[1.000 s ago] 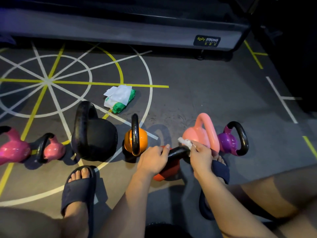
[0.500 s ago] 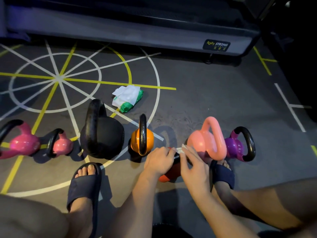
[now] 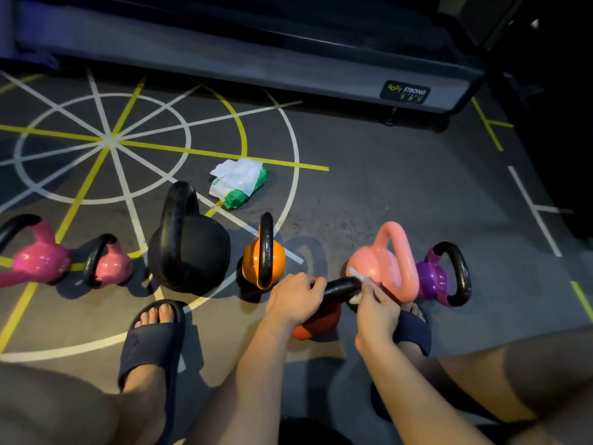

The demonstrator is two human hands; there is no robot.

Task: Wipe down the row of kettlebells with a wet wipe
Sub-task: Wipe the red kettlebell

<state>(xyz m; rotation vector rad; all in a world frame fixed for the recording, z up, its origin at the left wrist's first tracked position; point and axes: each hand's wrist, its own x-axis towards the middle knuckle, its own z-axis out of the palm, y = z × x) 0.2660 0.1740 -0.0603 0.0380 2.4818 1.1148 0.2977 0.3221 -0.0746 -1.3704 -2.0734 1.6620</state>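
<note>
- The row of kettlebells stands on the gym floor (image 3: 401, 194). The big black kettlebell (image 3: 189, 252) and the orange kettlebell (image 3: 253, 260) sit left of the left grip. The salmon-pink kettlebell (image 3: 372, 263) and the purple kettlebell (image 3: 433, 279) sit just beyond the right grip.
- The red kettlebell (image 3: 316, 324) is the one being cleaned. It sits under both grips, nearer the person than the row, with its black handle (image 3: 341, 287) spanning between them.
- The left grip (image 3: 296, 295) is curled round the handle's left end. It should brace firmly so the bell cannot roll.
- The right grip (image 3: 377, 308) pinches the wipe against the handle's right end. Best to wrap the wipe round the bar, draw it toward the left grip, then swap holds to reach the covered part.
- The wipes pack (image 3: 239, 183) lies well ahead of the left grip, ready for a fresh sheet.
- The wet wipe (image 3: 357, 284) looks bunched small, so refolding it would likely give a clean face.
</note>
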